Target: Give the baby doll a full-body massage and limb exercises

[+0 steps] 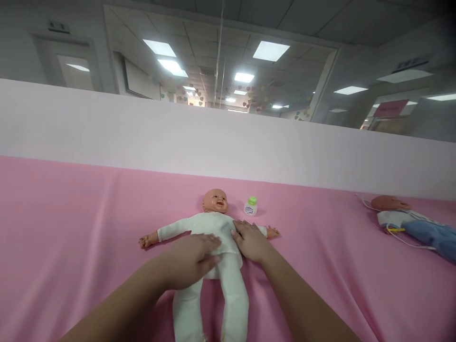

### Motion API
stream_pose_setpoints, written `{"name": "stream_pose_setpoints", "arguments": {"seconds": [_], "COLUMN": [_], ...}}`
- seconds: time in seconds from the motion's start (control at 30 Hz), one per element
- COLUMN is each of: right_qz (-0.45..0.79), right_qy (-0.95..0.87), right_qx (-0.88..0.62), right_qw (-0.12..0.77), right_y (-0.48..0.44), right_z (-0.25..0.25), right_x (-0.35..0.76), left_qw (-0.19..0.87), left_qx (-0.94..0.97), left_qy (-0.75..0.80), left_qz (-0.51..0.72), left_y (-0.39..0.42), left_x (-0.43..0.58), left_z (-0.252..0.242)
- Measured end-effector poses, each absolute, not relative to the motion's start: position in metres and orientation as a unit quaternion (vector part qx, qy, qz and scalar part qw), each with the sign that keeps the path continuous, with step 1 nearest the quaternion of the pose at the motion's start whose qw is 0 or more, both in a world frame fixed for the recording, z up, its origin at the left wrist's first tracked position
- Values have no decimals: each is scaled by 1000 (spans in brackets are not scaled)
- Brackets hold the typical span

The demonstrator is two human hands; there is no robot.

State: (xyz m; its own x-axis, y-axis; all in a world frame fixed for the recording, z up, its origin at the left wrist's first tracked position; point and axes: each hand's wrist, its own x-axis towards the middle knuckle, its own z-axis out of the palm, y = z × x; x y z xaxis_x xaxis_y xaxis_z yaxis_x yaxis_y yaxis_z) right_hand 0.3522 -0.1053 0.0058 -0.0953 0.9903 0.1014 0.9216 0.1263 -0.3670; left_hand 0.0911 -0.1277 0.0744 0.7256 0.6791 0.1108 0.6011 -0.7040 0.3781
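A baby doll (pixel 232 294) in a white cloth body lies on its back, arms spread, head toward the far side. Over its belly, my left hand (pixel 192 260) is open, palm down, fingers stretched out; whether the palm touches the cloth I cannot tell. My right hand (pixel 251 241) lies open on the side of the doll's chest, near its arm, fingers flat. Neither hand holds anything. Just beyond my right hand stands a small clear bottle (pixel 250 209) with a green cap and a printed label, beside the doll's head.
A pink cloth (pixel 89 228) with folds covers the surface. At the far right lies another doll (pixel 423 232) in blue and white, with a white cord and a yellow piece on it. A low white wall (pixel 213 145) runs along the back, with glass above it.
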Motion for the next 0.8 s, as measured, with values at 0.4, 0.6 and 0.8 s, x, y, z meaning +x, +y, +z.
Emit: {"name": "stream_pose_setpoints", "arguments": {"seconds": [0.4, 0.6, 0.8], "right_qz": [128, 113, 87], "right_qy": [-732, -739, -725], "right_qx": [-648, -647, -672], "right_qw": [164, 148, 123], "right_y": [-105, -111, -130], "right_z": [9, 11, 20], "right_x": [350, 349, 350], "left_qw": [244, 165, 120], "left_qx": [878, 848, 831], "left_qy": [372, 450, 502], "left_qz": [177, 229, 207], "left_y": [-67, -34, -30], "left_x": [109, 101, 91], "left_z": [33, 8, 4]}}
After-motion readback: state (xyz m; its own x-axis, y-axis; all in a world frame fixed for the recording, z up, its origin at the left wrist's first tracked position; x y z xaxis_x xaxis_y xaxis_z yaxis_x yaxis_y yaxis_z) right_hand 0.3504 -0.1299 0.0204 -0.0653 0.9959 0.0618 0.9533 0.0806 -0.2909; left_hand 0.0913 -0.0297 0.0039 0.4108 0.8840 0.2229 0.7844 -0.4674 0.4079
